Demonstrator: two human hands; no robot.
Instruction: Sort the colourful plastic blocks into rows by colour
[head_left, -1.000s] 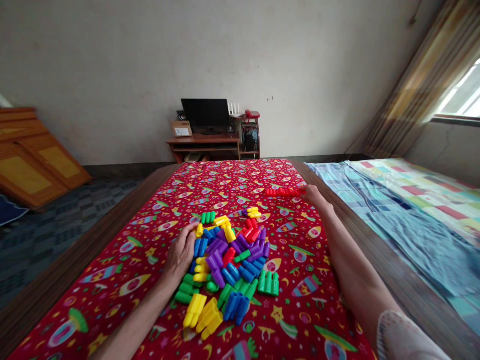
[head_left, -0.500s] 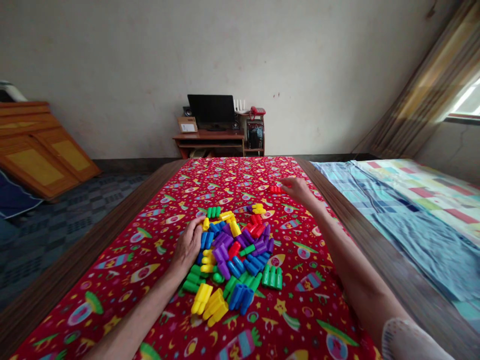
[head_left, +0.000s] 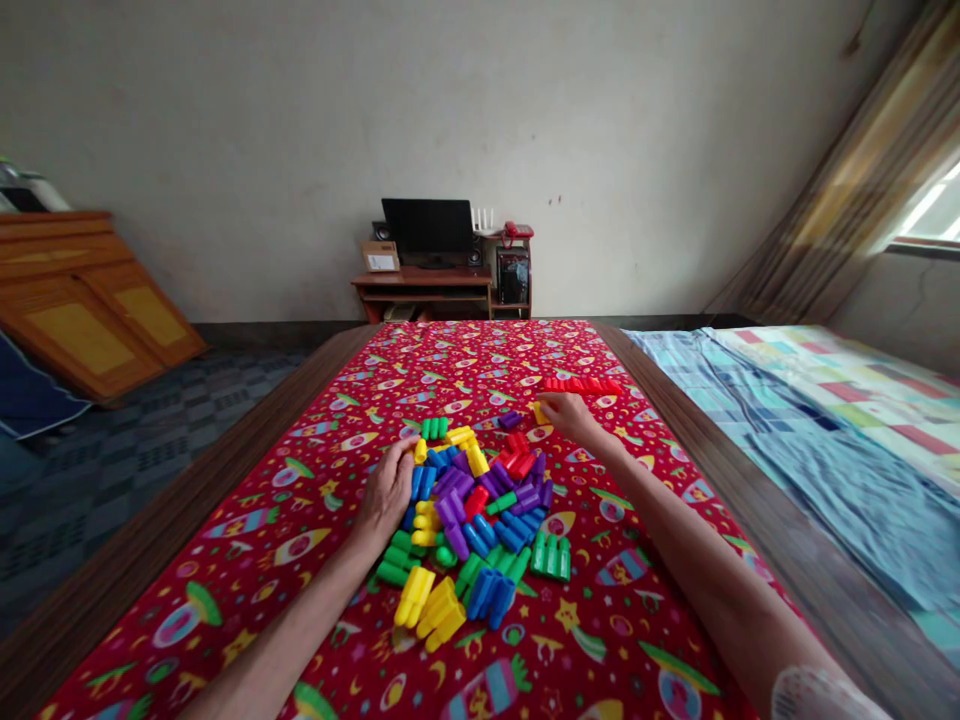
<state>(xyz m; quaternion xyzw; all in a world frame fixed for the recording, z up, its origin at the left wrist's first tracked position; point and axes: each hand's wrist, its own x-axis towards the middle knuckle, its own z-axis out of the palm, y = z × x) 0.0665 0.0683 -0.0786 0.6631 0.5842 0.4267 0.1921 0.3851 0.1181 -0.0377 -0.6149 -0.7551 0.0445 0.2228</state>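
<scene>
My right hand (head_left: 570, 412) is closed on a small yellow toy block (head_left: 540, 412) beyond the pile. A purple block (head_left: 510, 420) lies just left of it. Behind my right hand is a row of red blocks (head_left: 581, 385). My left hand (head_left: 388, 488) rests at the pile's left edge, fingers curled at a yellow block (head_left: 420, 452); its fingertips are partly hidden. The pile mixes blue blocks (head_left: 491, 595), purple, red blocks (head_left: 516, 458), green blocks (head_left: 551, 556) and yellow ones, each made of joined tubes.
A red patterned cloth (head_left: 300, 600) covers the wooden table (head_left: 682, 440). A bed (head_left: 840, 430) adjoins on the right. At the far wall stands a desk (head_left: 424, 278) with a monitor (head_left: 427, 228). A wooden cabinet (head_left: 97, 300) is on the left.
My right hand has left the red row and come nearer and slightly left, onto the yellow block. That block has shifted right, off the purple one. The left hand stays at the pile.
</scene>
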